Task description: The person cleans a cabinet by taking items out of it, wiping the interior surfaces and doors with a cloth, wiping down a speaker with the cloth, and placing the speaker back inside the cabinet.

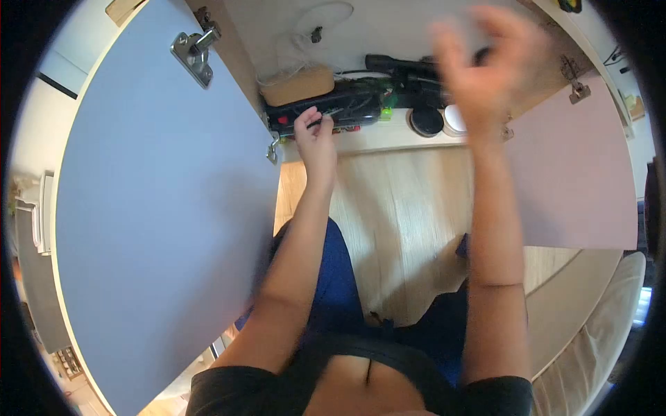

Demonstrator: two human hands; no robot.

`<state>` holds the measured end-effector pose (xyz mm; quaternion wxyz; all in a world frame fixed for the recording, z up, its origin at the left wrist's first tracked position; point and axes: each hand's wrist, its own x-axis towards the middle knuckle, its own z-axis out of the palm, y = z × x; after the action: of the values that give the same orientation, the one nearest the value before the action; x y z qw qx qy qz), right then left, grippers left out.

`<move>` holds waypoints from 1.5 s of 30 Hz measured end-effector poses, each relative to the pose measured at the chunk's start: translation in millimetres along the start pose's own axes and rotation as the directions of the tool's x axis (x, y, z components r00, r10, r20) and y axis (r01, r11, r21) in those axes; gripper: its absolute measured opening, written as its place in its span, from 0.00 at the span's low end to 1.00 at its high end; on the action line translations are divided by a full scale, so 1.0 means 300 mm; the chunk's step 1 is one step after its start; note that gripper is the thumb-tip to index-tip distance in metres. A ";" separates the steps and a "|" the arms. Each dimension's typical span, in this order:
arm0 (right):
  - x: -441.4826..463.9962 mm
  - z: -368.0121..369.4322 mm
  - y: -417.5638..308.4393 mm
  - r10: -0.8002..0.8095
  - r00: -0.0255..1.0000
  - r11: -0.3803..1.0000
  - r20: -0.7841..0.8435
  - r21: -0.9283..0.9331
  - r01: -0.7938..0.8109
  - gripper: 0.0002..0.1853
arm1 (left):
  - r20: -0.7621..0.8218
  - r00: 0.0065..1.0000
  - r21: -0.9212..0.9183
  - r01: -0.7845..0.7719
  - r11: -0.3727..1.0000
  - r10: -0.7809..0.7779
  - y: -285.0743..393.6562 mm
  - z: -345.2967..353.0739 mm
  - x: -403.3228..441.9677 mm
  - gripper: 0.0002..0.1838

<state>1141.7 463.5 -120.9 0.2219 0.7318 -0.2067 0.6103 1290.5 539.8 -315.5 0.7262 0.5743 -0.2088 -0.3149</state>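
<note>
My left hand (316,139) is raised in front of the cupboard's left side, its fingers curled together round a small, thin dark thing that I cannot make out. Just behind it lies a black tray-like holder (361,111) with assorted small items. My right hand (485,76) is up at the right of the cupboard, blurred by motion, thumb and fingers apart. A dark spot shows between those fingers; it seems to belong to the black things behind. Below the right hand, a round black-lidded container (426,121) and a white round one (454,119) stand on the cupboard floor.
A large blue-grey door (166,187) swings out at my left, a pinkish door (576,166) at my right, both with metal hinges. Inside are a tan box (298,87), white cables (284,59) and a long black object (399,66). A beige cushion (590,333) sits lower right.
</note>
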 end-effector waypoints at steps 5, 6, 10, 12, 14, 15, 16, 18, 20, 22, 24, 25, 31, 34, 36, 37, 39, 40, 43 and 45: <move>-0.407 0.370 -0.091 0.312 0.563 0.746 0.765 0.170 -0.644 0.35 | -0.060 0.992 0.079 -0.106 0.991 0.111 0.028 -0.040 0.002 0.22; -0.424 0.412 -0.085 0.307 0.568 0.744 0.764 0.179 -0.644 0.35 | -0.069 0.989 0.098 -0.125 0.987 0.132 0.016 -0.054 0.013 0.23; -0.448 0.519 -0.066 0.402 0.231 0.436 0.886 0.036 -0.899 0.43 | -0.055 0.996 0.078 -0.069 0.995 0.073 0.031 -0.089 0.019 0.22; -0.464 0.553 -0.044 0.376 0.197 0.398 0.906 0.035 -0.917 0.45 | -0.057 0.996 0.067 -0.060 0.996 0.064 0.032 -0.092 0.018 0.22; -0.481 0.578 -0.023 0.306 0.231 0.585 0.924 0.009 -0.811 0.47 | -0.056 0.997 0.052 -0.052 0.997 0.055 0.034 -0.085 0.018 0.23; -0.483 0.577 -0.028 0.304 0.232 0.588 0.924 0.009 -0.809 0.47 | -0.053 0.996 0.060 -0.072 0.996 0.076 0.035 -0.084 0.015 0.22; -0.487 0.577 -0.039 0.335 0.320 0.718 0.886 -0.020 -0.695 0.47 | -0.051 0.994 0.068 -0.093 0.993 0.097 0.036 -0.084 0.012 0.22; -0.475 0.570 -0.057 0.342 0.414 0.826 0.844 -0.059 -0.561 0.48 | -0.056 0.994 0.064 -0.090 0.994 0.094 0.045 -0.081 0.013 0.23; -0.451 0.551 -0.069 0.381 0.174 0.625 0.908 -0.114 -0.772 0.43 | -0.057 0.994 0.065 -0.085 0.994 0.089 0.057 -0.076 0.022 0.23; -0.432 0.529 -0.089 0.411 0.180 0.640 0.894 -0.143 -0.755 0.45 | -0.034 0.993 0.073 -0.113 0.991 0.116 0.069 -0.066 0.041 0.24; -0.410 0.531 -0.103 0.439 0.190 0.657 0.878 -0.169 -0.735 0.46 | -0.035 0.997 0.050 -0.071 0.996 0.073 0.078 -0.053 0.046 0.25; -0.402 0.540 -0.106 0.421 0.155 0.709 0.894 -0.217 -0.671 0.49 | -0.035 0.999 0.026 -0.025 0.999 0.026 0.083 -0.046 0.049 0.25; -0.446 0.592 -0.048 0.194 0.195 0.456 0.961 0.088 -0.886 0.48 | -0.006 0.999 0.008 -0.031 0.999 0.032 0.054 -0.058 0.076 0.26; -0.454 0.604 -0.040 0.164 0.233 0.349 0.959 0.165 -0.923 0.42 | 0.015 1.000 -0.058 -0.007 0.998 0.008 0.047 -0.074 0.086 0.26; -0.451 0.601 -0.035 0.151 0.222 0.346 0.963 0.159 -0.925 0.38 | 0.012 1.000 -0.070 0.017 0.997 -0.016 0.064 -0.075 0.082 0.25; -0.425 0.582 -0.037 0.134 0.192 0.393 0.972 0.125 -0.911 0.36 | 0.008 0.999 -0.086 0.037 0.996 -0.037 0.075 -0.074 0.081 0.25; -0.380 0.546 -0.037 0.112 0.162 0.437 0.980 0.098 -0.894 0.34 | -0.005 0.999 -0.077 0.042 0.996 -0.043 0.091 -0.071 0.076 0.25; -0.363 0.525 -0.032 0.095 0.177 0.406 0.980 0.124 -0.905 0.33 | -0.013 0.999 -0.071 0.052 0.996 -0.053 0.096 -0.070 0.072 0.25; -0.347 0.476 0.000 0.129 0.212 0.416 0.969 0.142 -0.898 0.31 | -0.050 0.998 -0.044 0.027 0.999 -0.029 0.107 -0.069 0.057 0.26; -0.341 0.426 0.038 0.182 0.235 0.457 0.955 0.129 -0.880 0.31 | -0.057 0.998 -0.037 0.015 0.999 -0.017 0.118 -0.077 0.045 0.27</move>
<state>1220.4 383.7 -240.9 -0.4385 0.8114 -0.3127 0.2273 1323.3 551.8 -288.0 0.7398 0.5713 -0.1774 -0.3080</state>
